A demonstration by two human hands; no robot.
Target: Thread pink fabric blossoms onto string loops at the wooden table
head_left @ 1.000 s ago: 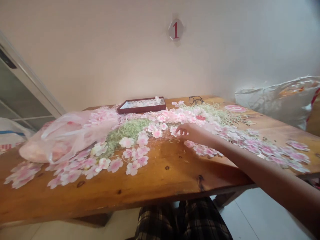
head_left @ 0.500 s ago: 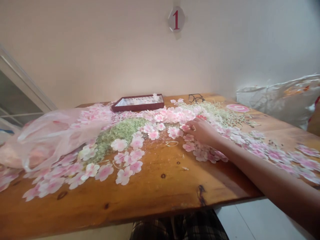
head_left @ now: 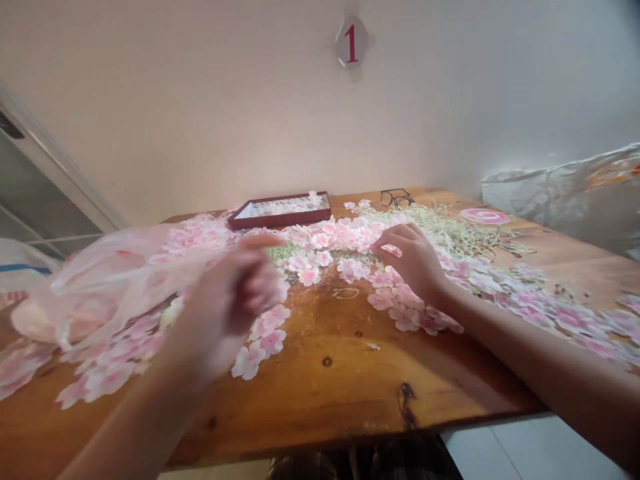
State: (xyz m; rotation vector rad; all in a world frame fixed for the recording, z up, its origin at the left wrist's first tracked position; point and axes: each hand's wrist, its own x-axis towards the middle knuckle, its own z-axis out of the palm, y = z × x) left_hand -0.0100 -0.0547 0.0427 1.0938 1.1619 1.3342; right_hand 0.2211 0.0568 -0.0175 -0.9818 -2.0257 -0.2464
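Right hand [head_left: 413, 263], fingers half-curled, is at the flowers [head_left: 353, 269]; left hand [head_left: 237, 290] blurred, loosely curled; cannot tell either's hold.

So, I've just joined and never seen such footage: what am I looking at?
There is no machine: a person works bare-handed, and every picture comes from one camera worn on the head. On the wooden table lie pink and white flowers, green strands, a filmy plastic bag, a dark red tray and glasses. The right hand is among the flowers; whether it grips any is unclear. The left hand is blurred, so I can't tell if it holds anything.
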